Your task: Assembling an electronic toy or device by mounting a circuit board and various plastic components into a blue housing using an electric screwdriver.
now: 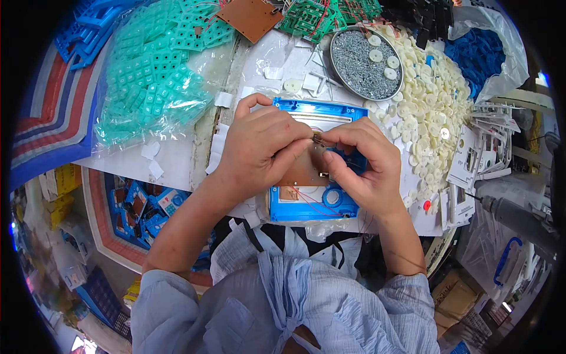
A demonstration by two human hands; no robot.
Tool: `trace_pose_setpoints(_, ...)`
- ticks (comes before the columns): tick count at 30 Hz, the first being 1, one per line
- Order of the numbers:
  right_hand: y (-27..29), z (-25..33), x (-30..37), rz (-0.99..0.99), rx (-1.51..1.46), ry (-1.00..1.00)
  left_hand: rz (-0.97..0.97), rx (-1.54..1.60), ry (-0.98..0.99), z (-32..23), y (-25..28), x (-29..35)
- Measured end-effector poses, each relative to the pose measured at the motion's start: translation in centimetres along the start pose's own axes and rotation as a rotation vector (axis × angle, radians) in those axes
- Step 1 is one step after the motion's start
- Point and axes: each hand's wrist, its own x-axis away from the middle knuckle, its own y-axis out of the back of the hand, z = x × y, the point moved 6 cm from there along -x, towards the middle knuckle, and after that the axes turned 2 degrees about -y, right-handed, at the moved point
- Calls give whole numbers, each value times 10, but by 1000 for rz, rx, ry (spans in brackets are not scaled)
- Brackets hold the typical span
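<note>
In front of me on the work table lies a blue plastic casing (284,206), with a brown circuit board (299,172) over its middle. Thin red wires run across the lower part of the casing. My left hand (265,144) reaches over the board from the left, thumb and forefinger pinched at its upper part. From the other side my right hand (371,162) meets it, its fingers closed at the same spot. A tiny dark part shows between the fingertips, too small and covered to name.
A round metal tray of screws (359,74) stands beyond the casing. White plastic discs (433,112) are heaped to its right. Green keypads (150,88) fill a clear bag at left. An electric screwdriver (519,221) hangs at right. Blue casings (141,206) lie in a container below left.
</note>
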Motion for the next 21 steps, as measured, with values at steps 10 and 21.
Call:
trace_pose_setpoints(10, 5, 6, 0, -69, 70, 58, -3, -11, 30, -1, 1, 0)
trace_pose_setpoints(21, 6, 14, 1, -127, 179, 101, -17, -47, 16, -6, 0, -3)
